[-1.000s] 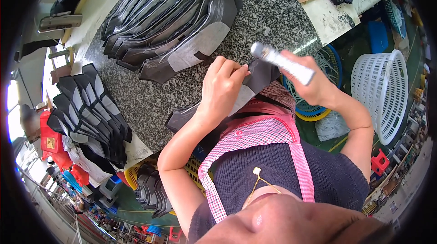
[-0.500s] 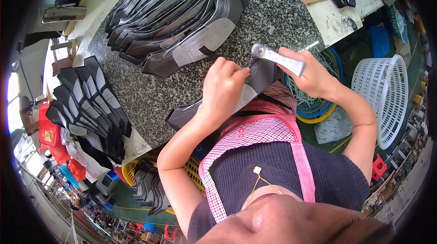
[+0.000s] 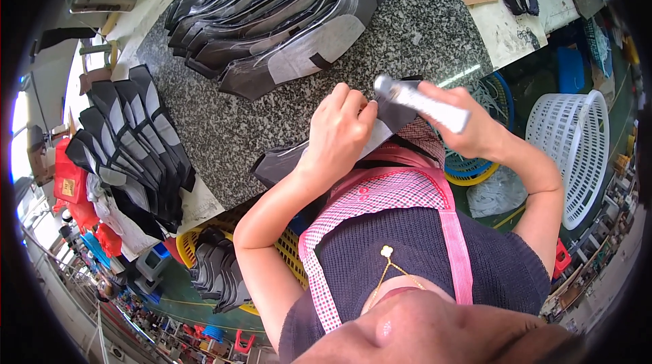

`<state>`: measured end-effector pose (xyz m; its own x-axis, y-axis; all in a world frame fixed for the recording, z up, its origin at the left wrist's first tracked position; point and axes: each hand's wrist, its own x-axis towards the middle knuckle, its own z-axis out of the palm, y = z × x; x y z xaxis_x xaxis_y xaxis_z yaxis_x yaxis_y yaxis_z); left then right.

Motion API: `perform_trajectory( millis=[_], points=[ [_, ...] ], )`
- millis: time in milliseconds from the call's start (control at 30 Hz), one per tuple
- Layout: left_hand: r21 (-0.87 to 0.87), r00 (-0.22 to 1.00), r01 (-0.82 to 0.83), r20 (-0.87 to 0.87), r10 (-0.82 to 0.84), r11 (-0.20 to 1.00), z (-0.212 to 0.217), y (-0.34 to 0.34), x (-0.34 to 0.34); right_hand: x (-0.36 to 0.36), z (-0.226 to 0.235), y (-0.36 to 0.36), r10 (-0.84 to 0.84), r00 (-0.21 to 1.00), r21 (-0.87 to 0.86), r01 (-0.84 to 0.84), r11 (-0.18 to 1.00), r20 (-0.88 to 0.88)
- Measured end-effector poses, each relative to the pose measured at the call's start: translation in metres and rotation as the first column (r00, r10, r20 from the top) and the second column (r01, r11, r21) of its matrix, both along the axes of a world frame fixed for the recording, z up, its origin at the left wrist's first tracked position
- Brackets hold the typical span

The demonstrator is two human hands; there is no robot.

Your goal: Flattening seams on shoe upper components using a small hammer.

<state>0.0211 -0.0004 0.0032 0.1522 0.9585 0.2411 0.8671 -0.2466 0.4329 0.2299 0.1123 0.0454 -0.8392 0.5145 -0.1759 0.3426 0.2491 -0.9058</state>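
A dark curved piece (image 3: 277,164) with a pale grey patch lies along the near edge of the stone slab (image 3: 224,133). My left hand (image 3: 341,126) is on it, fingers closed with thumb and fingertips pinching its upper edge. My right hand (image 3: 468,123) grips a silver metal hammer (image 3: 424,106), a little blurred, its head over the right end of the piece close to my left fingertips. Whether the hammer touches the piece I cannot tell. Beyond my left hand a row of overlapping similar dark pieces (image 3: 319,41) is spread on the slab.
More dark pieces (image 3: 136,133) fan out on the left ledge beside a red bag (image 3: 70,180). Below the slab, a yellow basket (image 3: 190,245) holds further pieces. At the right are a white perforated basket (image 3: 567,153) and a blue basin (image 3: 501,92) with pale strips.
The hammer has shifted slightly and is now smeared by motion, its handle end a little lower. My left fingers have settled a bit differently on the piece. The whole view has moved slightly.
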Motion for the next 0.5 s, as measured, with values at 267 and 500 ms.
perform_trajectory(
  millis=[267,500],
  points=[
    [-0.176,0.951,-0.115,0.264,0.159,0.978,-0.001,-0.013,-0.013,-0.006,-0.007,0.007,0.117,0.974,0.121,-0.142,0.982,0.197],
    [-0.113,0.988,0.002,0.153,0.015,0.994,0.001,-0.018,-0.007,-0.006,-0.004,-0.003,0.216,0.942,0.128,-0.255,0.959,0.257]
  ],
)
